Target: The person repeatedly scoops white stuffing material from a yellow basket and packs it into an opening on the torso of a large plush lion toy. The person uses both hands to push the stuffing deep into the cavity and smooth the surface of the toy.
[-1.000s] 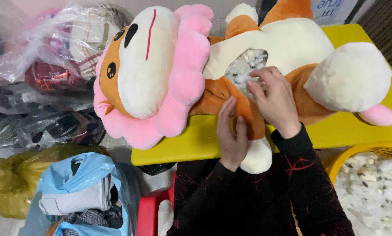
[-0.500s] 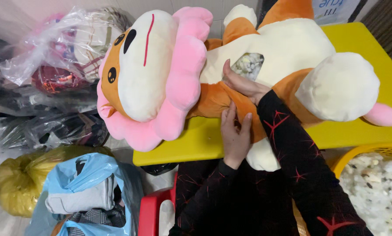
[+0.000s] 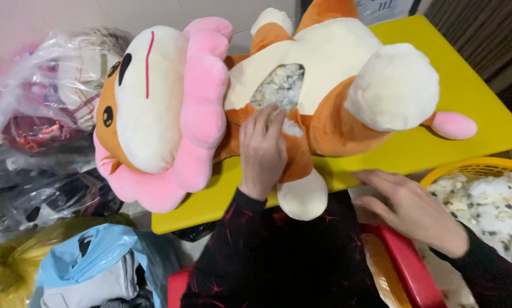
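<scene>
A big plush lion (image 3: 324,68) with an orange body, cream belly and pink mane lies on its back on a yellow table (image 3: 473,97). A slit in its belly (image 3: 279,85) shows white stuffing. My left hand (image 3: 263,149) lies flat on the toy's side just below that slit, fingers together, gripping nothing. My right hand (image 3: 413,208) is off the toy, low at the right, fingers spread and empty, near the rim of a yellow basket (image 3: 473,166) filled with white stuffing pieces (image 3: 490,208).
Clear plastic bags of clothes (image 3: 45,102) pile up on the left. A blue bag (image 3: 90,268) and a yellow-green bag (image 3: 10,268) sit at the lower left. A red seat edge (image 3: 407,268) shows under my arms.
My right hand has come out of the belly slit and dropped down to the right, towards the basket. My left hand has stayed on the toy.
</scene>
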